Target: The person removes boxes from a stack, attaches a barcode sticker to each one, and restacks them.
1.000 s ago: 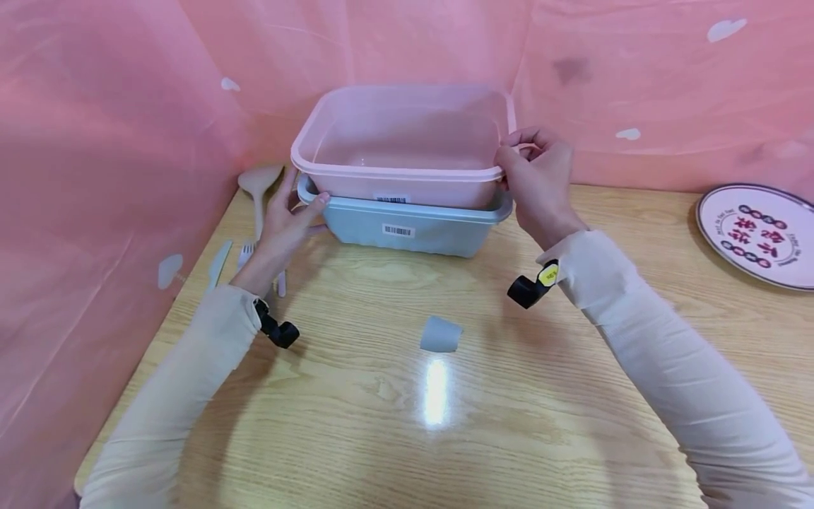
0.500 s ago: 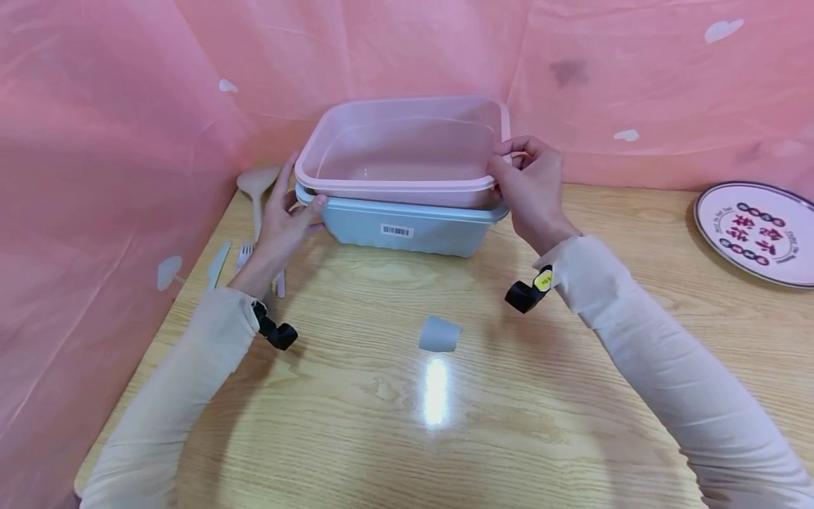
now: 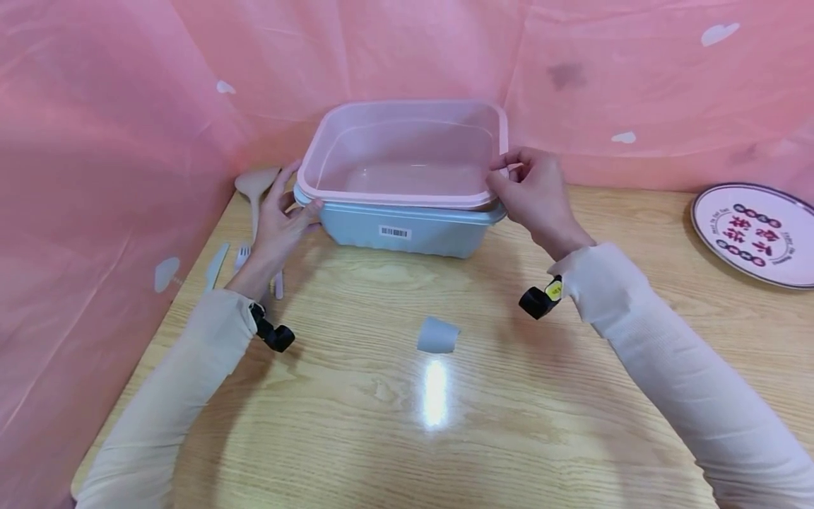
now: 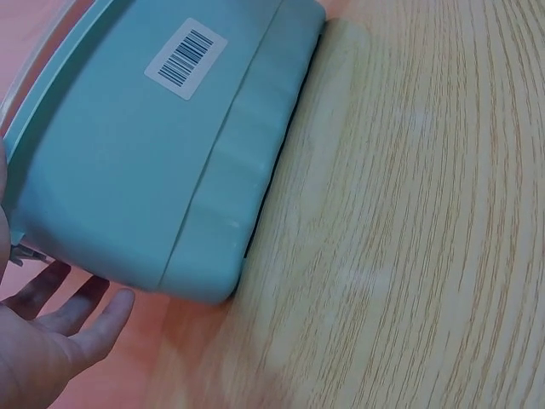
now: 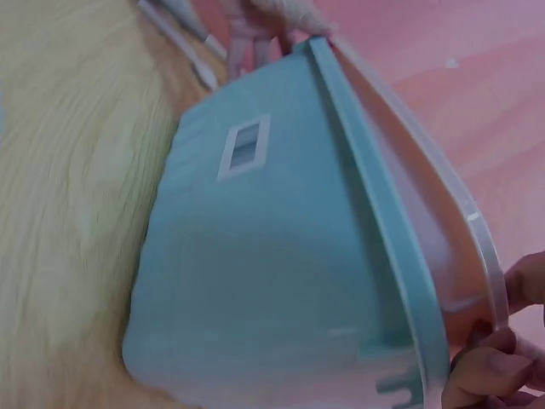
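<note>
A pink plastic bin [image 3: 394,199] sits nested inside a light blue bin [image 3: 420,239] against the back curtain. Its right end stands a little higher than its left. My left hand [image 3: 276,230] holds the blue bin's left end, thumb over the front rim; in the left wrist view the hand's fingers [image 4: 102,328] reach under that end. At the right corner, my right hand [image 3: 537,198] pinches the pink bin's rim. Seen from the right wrist, a gap shows between the pink rim [image 5: 477,223] and the blue rim [image 5: 383,209] near that hand.
Left of the bins lie a beige ladle or spoon [image 3: 256,185], a pale green knife [image 3: 217,266], a fork [image 3: 242,256] and a lilac handle [image 3: 278,285]. A small blue-grey tapered piece [image 3: 438,335] lies mid-table. A printed plate [image 3: 757,233] rests at the right.
The pink bin has sunk lower into the blue bin, hiding the pink bin's barcode label. My right hand has come down with it; my left hand has stayed nearly in place.
</note>
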The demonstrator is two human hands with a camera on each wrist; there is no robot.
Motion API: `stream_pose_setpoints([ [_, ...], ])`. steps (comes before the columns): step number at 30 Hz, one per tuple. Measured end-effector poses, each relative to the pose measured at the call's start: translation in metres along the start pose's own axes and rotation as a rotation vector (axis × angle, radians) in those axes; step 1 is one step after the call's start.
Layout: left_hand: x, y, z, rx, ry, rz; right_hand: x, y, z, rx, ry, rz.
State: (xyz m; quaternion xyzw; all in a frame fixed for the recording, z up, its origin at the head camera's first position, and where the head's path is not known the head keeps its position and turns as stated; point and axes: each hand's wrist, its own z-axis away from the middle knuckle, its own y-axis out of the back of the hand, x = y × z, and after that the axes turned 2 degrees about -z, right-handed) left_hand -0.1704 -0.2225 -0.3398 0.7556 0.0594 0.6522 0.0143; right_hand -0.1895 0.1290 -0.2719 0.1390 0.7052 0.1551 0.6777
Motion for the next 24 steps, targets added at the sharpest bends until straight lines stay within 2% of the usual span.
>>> stream_pose_setpoints([
  [5, -0.001, 0.001, -0.001, 0.010, -0.011, 0.017, 0.004, 0.000, -0.002, 0.021, 0.183, 0.272],
  [9, -0.004, 0.001, 0.000, 0.001, -0.010, 0.011, 0.011, -0.001, -0.003, 0.039, 0.288, 0.406],
  [15, -0.004, 0.001, 0.001, -0.007, -0.013, 0.000, 0.017, -0.003, -0.003, 0.038, 0.327, 0.453],
  [20, -0.002, 0.003, 0.002, -0.015, -0.010, 0.006, 0.020, -0.005, -0.005, 0.004, 0.339, 0.477],
  [24, 0.000, 0.005, 0.002, -0.026, 0.017, -0.031, 0.022, -0.006, -0.007, -0.020, 0.342, 0.461],
])
